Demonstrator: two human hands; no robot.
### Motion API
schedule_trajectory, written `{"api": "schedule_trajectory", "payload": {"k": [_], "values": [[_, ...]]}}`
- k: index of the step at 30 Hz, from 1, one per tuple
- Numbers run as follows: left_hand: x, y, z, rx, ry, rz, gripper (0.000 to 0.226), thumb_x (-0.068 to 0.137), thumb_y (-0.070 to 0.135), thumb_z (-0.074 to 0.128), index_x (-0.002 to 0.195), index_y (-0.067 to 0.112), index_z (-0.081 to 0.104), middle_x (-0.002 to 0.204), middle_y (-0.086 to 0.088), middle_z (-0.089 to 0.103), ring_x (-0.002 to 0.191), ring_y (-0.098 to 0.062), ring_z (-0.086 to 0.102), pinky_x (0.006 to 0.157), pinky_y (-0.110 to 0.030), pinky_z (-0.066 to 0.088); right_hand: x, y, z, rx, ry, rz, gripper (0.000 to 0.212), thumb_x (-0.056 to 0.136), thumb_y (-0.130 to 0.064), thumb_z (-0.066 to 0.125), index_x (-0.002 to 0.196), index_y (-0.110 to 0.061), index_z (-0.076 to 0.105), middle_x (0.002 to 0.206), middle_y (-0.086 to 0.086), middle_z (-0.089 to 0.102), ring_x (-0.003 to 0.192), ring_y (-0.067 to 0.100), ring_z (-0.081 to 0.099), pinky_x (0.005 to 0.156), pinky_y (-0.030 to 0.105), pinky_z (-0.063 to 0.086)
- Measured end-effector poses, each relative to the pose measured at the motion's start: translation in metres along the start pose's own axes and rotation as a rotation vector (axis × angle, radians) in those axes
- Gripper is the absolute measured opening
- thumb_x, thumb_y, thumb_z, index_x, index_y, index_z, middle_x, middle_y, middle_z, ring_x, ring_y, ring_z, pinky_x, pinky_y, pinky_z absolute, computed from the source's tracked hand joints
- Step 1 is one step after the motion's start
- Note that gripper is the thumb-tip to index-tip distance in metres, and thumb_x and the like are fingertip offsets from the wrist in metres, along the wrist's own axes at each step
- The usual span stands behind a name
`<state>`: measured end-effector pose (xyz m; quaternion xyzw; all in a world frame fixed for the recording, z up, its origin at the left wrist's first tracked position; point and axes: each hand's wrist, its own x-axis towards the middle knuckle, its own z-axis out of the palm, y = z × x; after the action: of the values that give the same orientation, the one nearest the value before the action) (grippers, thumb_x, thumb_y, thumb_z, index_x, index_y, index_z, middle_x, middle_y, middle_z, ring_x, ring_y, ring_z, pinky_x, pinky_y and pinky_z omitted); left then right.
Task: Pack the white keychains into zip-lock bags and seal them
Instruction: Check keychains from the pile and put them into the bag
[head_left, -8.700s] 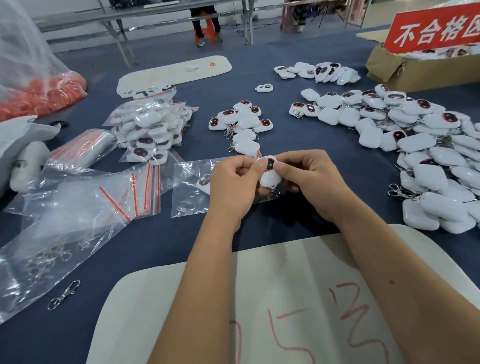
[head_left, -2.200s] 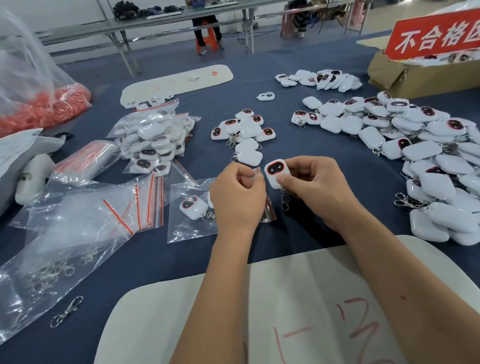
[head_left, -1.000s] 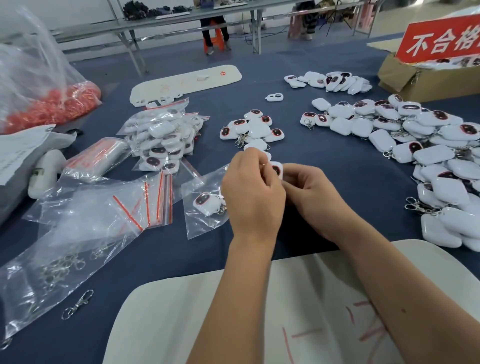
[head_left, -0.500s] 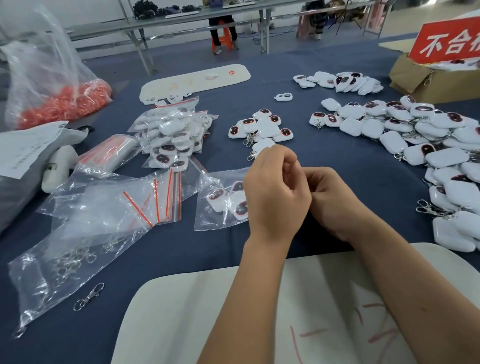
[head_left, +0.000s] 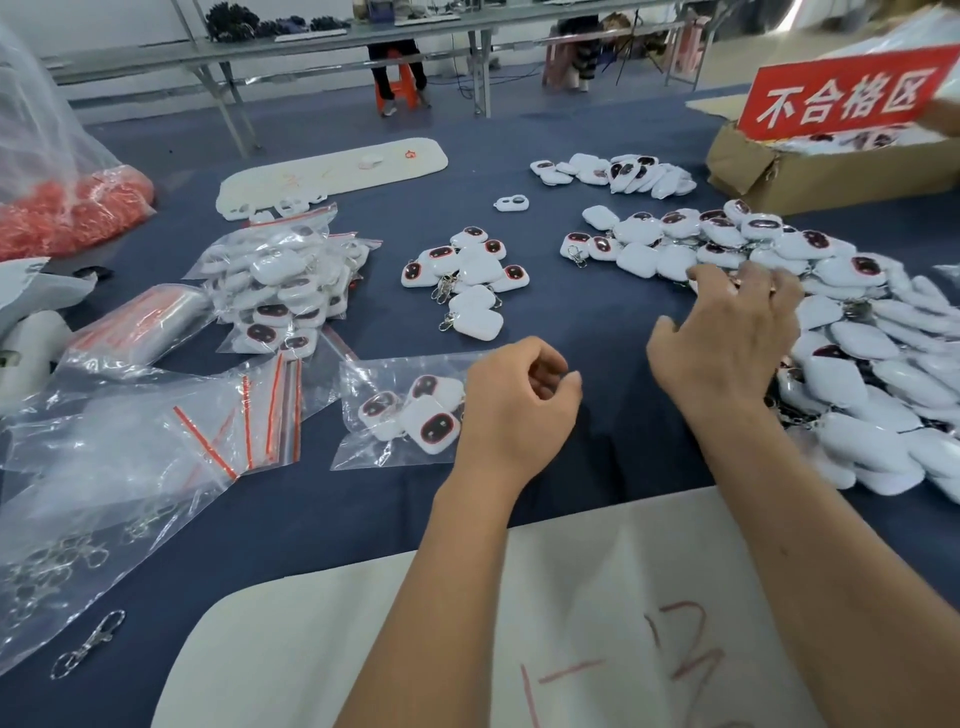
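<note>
Work surface: a table covered in dark blue cloth (head_left: 597, 322), running back to a grey-blue floor (head_left: 311, 130) of similar tone. Rear of room: long grey metal-framed tables (head_left: 291, 49) set in a row before a pale wall (head_left: 104, 21), with an orange stool (head_left: 400, 88) beneath one, seated legs above it, and dark bundles on top. Lighting: even and diffuse, without hard shadows.
</note>
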<state>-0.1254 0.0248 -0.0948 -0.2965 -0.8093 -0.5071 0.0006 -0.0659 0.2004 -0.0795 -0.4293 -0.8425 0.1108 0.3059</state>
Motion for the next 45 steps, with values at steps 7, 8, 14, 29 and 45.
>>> {"api": "schedule_trajectory", "payload": {"k": [7, 8, 14, 29, 45], "values": [[0.000, 0.005, 0.000, -0.027, -0.012, -0.046, 0.010, 0.089, 0.019, 0.074, 0.081, 0.019, 0.069, 0.073, 0.008, 0.068, 0.063, -0.005, 0.058, 0.061, -0.013, 0.048, 0.042, -0.002, 0.042, -0.170, -0.353, -0.002, 0.077, 0.099, -0.064, 0.049, 0.164, -0.042, 0.015, 0.173, 0.013, -0.020, 0.157, 0.047, -0.020, 0.122, 0.072, -0.005], [0.000, 0.005, 0.000, -0.026, -0.015, -0.046, 0.009, 0.089, 0.019, 0.074, 0.081, 0.019, 0.069, 0.073, 0.008, 0.068, 0.063, -0.005, 0.058, 0.061, -0.013, 0.048, 0.047, -0.003, 0.046, -0.185, -0.362, 0.003, 0.080, 0.097, -0.070, 0.047, 0.165, -0.044, 0.012, 0.173, 0.012, -0.022, 0.156, 0.048, -0.020, 0.120, 0.075, -0.005], [0.000, 0.004, 0.001, -0.038, -0.037, -0.044, 0.009, 0.088, 0.018, 0.074, 0.080, 0.021, 0.070, 0.070, 0.011, 0.066, 0.061, -0.005, 0.057, 0.062, -0.027, 0.056, 0.078, -0.004, 0.051, -0.237, -0.438, -0.062, 0.092, 0.083, -0.093, 0.037, 0.161, -0.052, 0.011, 0.174, 0.008, -0.019, 0.157, 0.046, -0.019, 0.115, 0.079, -0.003], [0.001, 0.002, -0.003, -0.102, -0.037, -0.089, 0.008, 0.088, 0.014, 0.074, 0.084, 0.020, 0.072, 0.071, 0.012, 0.067, 0.061, -0.001, 0.056, 0.061, -0.018, 0.053, 0.003, -0.026, 0.023, -0.093, -0.243, -0.208, 0.039, 0.101, -0.034, 0.061, 0.137, -0.020, 0.057, 0.140, 0.009, 0.053, 0.133, 0.038, 0.039, 0.104, 0.052, 0.036], [0.004, -0.007, -0.025, -0.361, 0.232, -0.222, 0.007, 0.095, 0.015, 0.067, 0.095, 0.019, 0.073, 0.081, -0.006, 0.071, 0.070, -0.021, 0.067, 0.065, -0.035, 0.057, -0.035, -0.039, -0.002, 0.927, -0.364, -0.180, 0.019, 0.110, -0.017, 0.053, 0.106, -0.013, 0.071, 0.080, -0.006, 0.068, 0.059, 0.013, 0.064, 0.053, 0.032, 0.053]]}}
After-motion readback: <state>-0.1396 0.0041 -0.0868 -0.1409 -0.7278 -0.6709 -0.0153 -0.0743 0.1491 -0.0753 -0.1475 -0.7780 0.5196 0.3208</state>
